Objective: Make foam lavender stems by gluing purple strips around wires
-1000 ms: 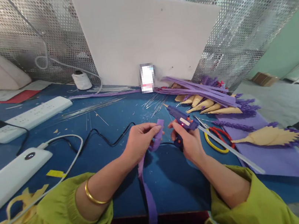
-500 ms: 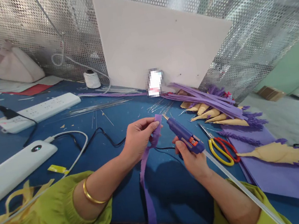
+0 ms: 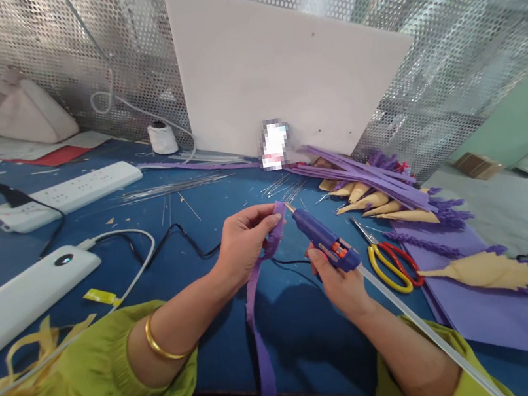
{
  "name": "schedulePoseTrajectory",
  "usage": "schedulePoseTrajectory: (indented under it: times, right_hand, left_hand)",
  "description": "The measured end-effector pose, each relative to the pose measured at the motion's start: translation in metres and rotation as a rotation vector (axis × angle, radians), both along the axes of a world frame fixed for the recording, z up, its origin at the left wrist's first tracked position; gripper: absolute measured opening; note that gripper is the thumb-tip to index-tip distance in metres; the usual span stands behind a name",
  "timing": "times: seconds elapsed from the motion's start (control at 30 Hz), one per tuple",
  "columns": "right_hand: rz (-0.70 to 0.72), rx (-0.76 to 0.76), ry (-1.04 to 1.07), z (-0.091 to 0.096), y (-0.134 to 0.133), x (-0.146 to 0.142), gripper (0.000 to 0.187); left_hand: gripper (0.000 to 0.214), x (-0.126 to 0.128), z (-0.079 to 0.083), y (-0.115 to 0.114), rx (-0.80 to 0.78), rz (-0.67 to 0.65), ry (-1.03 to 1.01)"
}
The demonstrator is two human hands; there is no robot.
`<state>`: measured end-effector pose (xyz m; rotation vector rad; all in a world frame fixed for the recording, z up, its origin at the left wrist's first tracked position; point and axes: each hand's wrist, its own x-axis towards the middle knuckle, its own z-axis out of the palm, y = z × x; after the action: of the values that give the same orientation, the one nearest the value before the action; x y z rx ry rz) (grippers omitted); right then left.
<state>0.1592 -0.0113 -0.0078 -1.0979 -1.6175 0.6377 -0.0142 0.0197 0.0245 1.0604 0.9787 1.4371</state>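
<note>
Between the thumb and fingers of my left hand [image 3: 245, 240] is the upper end of a purple paper strip [image 3: 259, 331], whose long tail hangs down over the table's front edge. My right hand [image 3: 338, 279] grips a blue glue gun [image 3: 322, 235] with a long clear glue stick [image 3: 428, 332] coming out of its back. The gun's nozzle points up and left, right beside the strip's top end; I cannot tell whether it touches. Scissors [image 3: 388, 265] with one yellow and one red handle lie to the right of the gun.
On the right are purple sheets [image 3: 501, 321], a paper-wrapped purple flower [image 3: 493, 271] and a pile of purple strips [image 3: 370, 175]. Thin wires [image 3: 168, 190] lie at the back. A power strip [image 3: 75, 194], a white device [image 3: 26, 300] and cables are on the left. A white board [image 3: 283, 62] stands behind.
The glue gun's nozzle has shifted slightly to the left, closer to the strip's top end. Both hands keep their holds.
</note>
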Motion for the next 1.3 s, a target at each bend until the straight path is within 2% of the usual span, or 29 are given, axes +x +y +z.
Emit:
schedulePoseTrajectory:
  times: [0.47,0.83,1.1,1.3]
  right_hand:
    - [-0.028,-0.039,0.043,0.0018,-0.0002,-0.0040,0.029]
    - [-0.024,-0.040,0.004,0.0028,0.0011,-0.0028,0.029]
    - [-0.061,-0.059,-0.029,0.0064,-0.0003,-0.0046,0.038]
    - [-0.079,-0.076,-0.059,0.0093,-0.0017,-0.0045,0.038]
  left_hand:
    - [0.023,-0.0003,0.0008,-0.0003,0.001,0.011,-0.001]
    - [0.023,-0.0011,-0.0009,0.0008,0.006,0.025,-0.004]
    - [0.022,-0.0017,-0.0003,0.0008,0.007,0.025,-0.005]
    - [0.022,-0.0027,0.0002,0.0008,0.009,0.026,0.004]
